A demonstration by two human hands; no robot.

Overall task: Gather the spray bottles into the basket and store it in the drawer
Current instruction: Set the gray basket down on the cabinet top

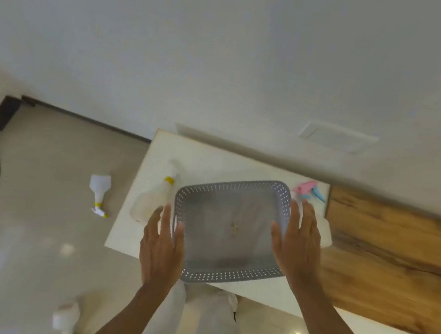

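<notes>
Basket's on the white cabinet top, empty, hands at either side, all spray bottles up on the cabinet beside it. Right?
Not quite. Head view: the basket is empty, but two bottles lie on the floor. Only two flank the basket on the cabinet top. Left hand and right hand are at its sides.

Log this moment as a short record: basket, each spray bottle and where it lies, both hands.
basket: grey perforated basket, holds no bottles, on the white cabinet top
bottle 1: yellow-collared bottle lying on the top, left of basket
bottle 2: pink-and-blue-trigger bottle on the top, right of basket
bottle 3: yellow-nozzle bottle lying on the floor
bottle 4: green-trigger bottle on the floor, near the frame's bottom edge
left hand: open, at basket's left rim
right hand: open, at basket's right rim
</notes>
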